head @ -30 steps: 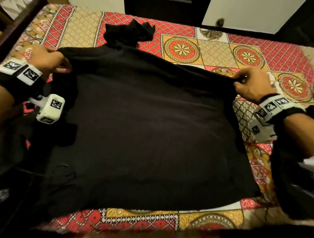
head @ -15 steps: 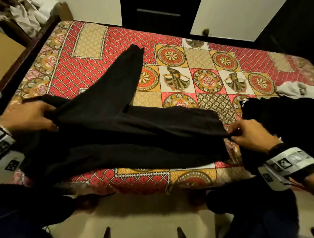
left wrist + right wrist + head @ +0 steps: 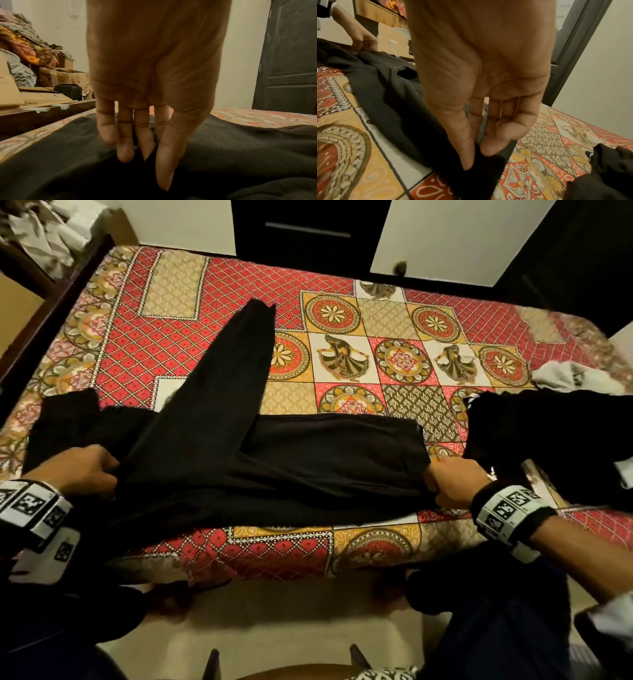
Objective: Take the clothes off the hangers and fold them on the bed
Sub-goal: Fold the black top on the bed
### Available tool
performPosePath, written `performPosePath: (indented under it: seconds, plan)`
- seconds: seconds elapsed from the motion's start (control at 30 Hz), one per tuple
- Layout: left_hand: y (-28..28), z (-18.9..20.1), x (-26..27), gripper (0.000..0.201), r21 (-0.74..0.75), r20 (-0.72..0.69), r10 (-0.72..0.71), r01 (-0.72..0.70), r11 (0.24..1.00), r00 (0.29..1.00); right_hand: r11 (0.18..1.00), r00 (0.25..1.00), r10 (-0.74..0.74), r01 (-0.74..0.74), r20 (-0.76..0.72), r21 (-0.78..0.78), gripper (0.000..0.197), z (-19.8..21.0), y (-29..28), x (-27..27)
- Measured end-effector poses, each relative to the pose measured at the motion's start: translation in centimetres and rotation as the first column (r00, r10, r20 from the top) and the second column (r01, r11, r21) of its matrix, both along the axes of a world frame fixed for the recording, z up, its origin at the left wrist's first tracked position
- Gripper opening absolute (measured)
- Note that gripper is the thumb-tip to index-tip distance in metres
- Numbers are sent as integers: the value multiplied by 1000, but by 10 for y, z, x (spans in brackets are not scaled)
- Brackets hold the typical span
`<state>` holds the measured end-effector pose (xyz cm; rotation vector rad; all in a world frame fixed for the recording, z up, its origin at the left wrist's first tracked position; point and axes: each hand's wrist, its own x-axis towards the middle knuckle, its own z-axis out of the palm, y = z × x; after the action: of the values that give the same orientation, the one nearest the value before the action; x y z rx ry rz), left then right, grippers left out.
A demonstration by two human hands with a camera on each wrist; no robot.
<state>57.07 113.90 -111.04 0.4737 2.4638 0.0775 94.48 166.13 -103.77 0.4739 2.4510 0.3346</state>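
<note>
Head view: the black garment (image 3: pixel 274 467) lies across the near edge of the bed (image 3: pixel 394 546), folded into a long band. One sleeve (image 3: pixel 226 364) points away from me over the patterned cover. My left hand (image 3: pixel 85 470) holds the left end, my right hand (image 3: pixel 452 484) the right end. I judge the two-end hold keeps the band taut and flat so the fold line stays straight. A second dark pile (image 3: pixel 548 440) sits well to the right, with a pale cloth (image 3: pixel 575 378) beyond it. No hanger is visible.

Left wrist view: my left fingers (image 3: pixel 125 146) point down, close together, with black fabric caught between thumb and fingers. Grip is a pinch, not a fist. Boxes (image 3: pixel 10 86) are stacked beside the bed.

Right wrist view: my right thumb and fingers (image 3: pixel 494 138) pinch the corner of the garment just above the cover. Pinching the corner, I judge, gives control of the edge for the next fold. The left hand shows at far left on the same cloth.

Status: fold under way, sleeve not yet tucked in.
</note>
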Motion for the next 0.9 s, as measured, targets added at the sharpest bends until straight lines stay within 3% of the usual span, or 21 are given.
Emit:
performPosePath:
  seconds: [0.17, 0.27, 0.3, 0.37, 0.43, 0.47, 0.53, 0.63, 0.73, 0.8, 0.9]
  plan:
    - [-3, -6, 24, 25, 32, -28, 4, -3, 999, 1000, 998, 995, 28, -32, 96, 47, 19, 2, -7, -4]
    - [5, -8, 38, 40, 88, -13, 10, -9, 996, 1000, 990, 953, 88, -117, 290, 84, 27, -1, -23, -8]
    - [6, -4, 40, 47, 99, 11, 41, -42, 994, 999, 989, 951, 96, -125, 295, 79, 26, 1, -29, -12]
    - [4, 0, 35, 57, 141, 67, 105, -113, 983, 992, 996, 981, 75, -82, 177, 27, 23, 12, -45, -31]
    - [3, 3, 33, 64, 228, 105, 134, -155, 961, 985, 990, 996, -48, 36, -81, -133, 23, 18, -65, -62]
    - [3, 3, 30, 72, 280, 112, 163, -188, 941, 980, 963, 969, -143, 89, -202, -255, 21, 17, -78, -80]
    - [9, 3, 26, 78, 409, 125, 260, -289, 866, 957, 827, 871, -367, 145, -327, -544, 21, 3, -103, -124]
    - [22, 4, 24, 55, 522, 223, 340, -407, 749, 913, 426, 695, -704, 246, -148, -870, 31, -31, -145, -198]
    - [24, 1, 22, 44, 449, 227, 310, -382, 808, 923, 141, 549, -833, 322, 63, -936, 35, -51, -187, -255]
    - [21, -3, 21, 45, 406, 240, 267, -346, 846, 933, 20, 432, -892, 332, 133, -943, 25, -58, -203, -277]
    - [16, -6, 20, 25, 410, 271, 196, -297, 862, 942, 0, 309, -948, 261, 83, -965, 17, -63, -209, -293]
